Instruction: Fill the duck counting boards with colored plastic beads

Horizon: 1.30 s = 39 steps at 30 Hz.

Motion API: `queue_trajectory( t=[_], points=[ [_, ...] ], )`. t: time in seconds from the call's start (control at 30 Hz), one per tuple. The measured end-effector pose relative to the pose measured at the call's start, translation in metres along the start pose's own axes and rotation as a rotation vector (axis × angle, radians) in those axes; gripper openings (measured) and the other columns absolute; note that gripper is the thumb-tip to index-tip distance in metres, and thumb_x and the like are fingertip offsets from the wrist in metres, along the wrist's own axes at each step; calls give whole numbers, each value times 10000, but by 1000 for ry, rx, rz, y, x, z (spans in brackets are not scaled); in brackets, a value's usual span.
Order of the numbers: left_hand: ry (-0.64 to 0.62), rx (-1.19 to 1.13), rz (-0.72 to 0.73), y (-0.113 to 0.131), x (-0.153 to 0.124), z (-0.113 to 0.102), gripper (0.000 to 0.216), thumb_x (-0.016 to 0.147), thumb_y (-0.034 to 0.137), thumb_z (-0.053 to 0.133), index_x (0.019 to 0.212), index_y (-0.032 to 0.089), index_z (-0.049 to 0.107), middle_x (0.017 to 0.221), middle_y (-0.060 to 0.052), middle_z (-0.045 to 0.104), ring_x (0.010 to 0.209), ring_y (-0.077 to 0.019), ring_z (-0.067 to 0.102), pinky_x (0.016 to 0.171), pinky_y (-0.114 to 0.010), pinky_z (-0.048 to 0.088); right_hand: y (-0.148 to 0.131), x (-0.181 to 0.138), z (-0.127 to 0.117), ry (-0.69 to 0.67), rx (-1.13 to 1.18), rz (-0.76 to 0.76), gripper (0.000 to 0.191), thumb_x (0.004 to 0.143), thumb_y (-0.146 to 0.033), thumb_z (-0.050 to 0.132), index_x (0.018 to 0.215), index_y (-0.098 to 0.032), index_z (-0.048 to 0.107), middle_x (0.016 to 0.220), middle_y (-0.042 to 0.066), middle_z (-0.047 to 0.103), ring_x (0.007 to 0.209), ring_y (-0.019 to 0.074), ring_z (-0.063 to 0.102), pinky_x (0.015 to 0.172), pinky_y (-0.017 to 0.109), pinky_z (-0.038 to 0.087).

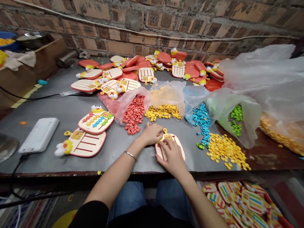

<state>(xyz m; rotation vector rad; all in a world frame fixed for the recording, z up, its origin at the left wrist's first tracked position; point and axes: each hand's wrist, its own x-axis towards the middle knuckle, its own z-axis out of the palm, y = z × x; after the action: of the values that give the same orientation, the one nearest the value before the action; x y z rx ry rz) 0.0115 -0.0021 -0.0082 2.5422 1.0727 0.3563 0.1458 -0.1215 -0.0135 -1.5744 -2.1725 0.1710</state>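
Note:
A cream and red toy abacus board (177,144) with a yellow ring at its top lies flat near the table's front edge. My right hand (172,156) rests on top of it, fingers curled and pressed against its rods. My left hand (152,133) sits at the board's upper left corner, fingers closed against its edge. Just beyond are loose bead piles: red (134,114), yellow (163,111), blue (202,120), green (235,119) and a second yellow heap (225,150).
Two abacus boards (96,121) (81,143) lie to the left, many more (142,69) at the back by the brick wall. A white device (39,135) with a cable sits far left. Clear plastic bags (271,87) fill the right. A bin of boards (243,206) stands below.

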Motion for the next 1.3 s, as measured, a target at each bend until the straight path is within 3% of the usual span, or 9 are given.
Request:
queue_trajectory(
  t=[0.13, 0.23, 0.4, 0.63, 0.83, 0.97, 1.17, 1.3],
  points=[
    [5, -7, 4, -1, 0, 2, 163, 898, 250, 423, 811, 185, 545, 896, -49, 632, 908, -224, 539, 808, -384, 287, 1, -2, 2, -6, -41, 14, 441, 792, -350, 635, 1191, -166, 599, 1230, 167, 532, 1154, 336, 472, 944, 480, 416],
    [8, -10, 4, -1, 1, 3, 158, 893, 259, 435, 810, 187, 548, 905, -48, 632, 908, -225, 539, 805, -386, 283, 3, -6, 5, -2, -66, -22, 498, 806, -385, 625, 1267, -211, 558, 1306, 157, 489, 1197, 342, 444, 947, 489, 406],
    [6, -9, -11, 0, 1, 1, 156, 882, 248, 436, 782, 186, 538, 882, -43, 633, 893, -220, 541, 783, -381, 281, 5, -8, 9, 27, -42, 16, 406, 804, -395, 621, 1164, -209, 606, 1211, 150, 521, 1135, 327, 478, 918, 472, 425],
    [3, -18, -18, 0, 2, 1, 154, 884, 255, 437, 787, 185, 535, 880, -38, 637, 895, -216, 541, 774, -377, 277, 5, -9, 10, 37, -60, -25, 448, 817, -385, 629, 1248, -281, 570, 1284, 128, 486, 1191, 327, 447, 938, 475, 408],
    [3, -28, -33, -1, 2, 2, 150, 886, 257, 440, 812, 189, 551, 874, -34, 637, 904, -217, 543, 781, -377, 276, 1, -8, 13, 90, -52, 47, 434, 801, -394, 634, 1198, -229, 572, 1250, 147, 501, 1167, 334, 455, 930, 482, 405],
    [3, -34, -35, 0, 2, 0, 147, 885, 266, 446, 803, 189, 541, 875, -31, 636, 901, -216, 545, 776, -375, 276, 1, -9, 13, 68, -52, -2, 446, 824, -392, 624, 1249, -272, 562, 1293, 140, 474, 1204, 332, 435, 932, 481, 399],
    [5, -49, -54, 2, 3, -1, 138, 871, 255, 449, 780, 186, 527, 832, -23, 623, 877, -209, 546, 767, -368, 273, 0, -9, 9, 53, -28, 11, 355, 826, -385, 625, 1151, -245, 610, 1231, 115, 553, 1166, 317, 464, 961, 472, 374],
    [3, -59, -50, 1, 3, -2, 134, 868, 267, 455, 789, 188, 528, 844, -22, 624, 881, -210, 545, 768, -363, 272, 2, -9, 6, 55, 44, -6, 451, 815, -412, 639, 1218, -225, 562, 1221, 105, 586, 1160, 302, 485, 986, 453, 370]
  ],
)
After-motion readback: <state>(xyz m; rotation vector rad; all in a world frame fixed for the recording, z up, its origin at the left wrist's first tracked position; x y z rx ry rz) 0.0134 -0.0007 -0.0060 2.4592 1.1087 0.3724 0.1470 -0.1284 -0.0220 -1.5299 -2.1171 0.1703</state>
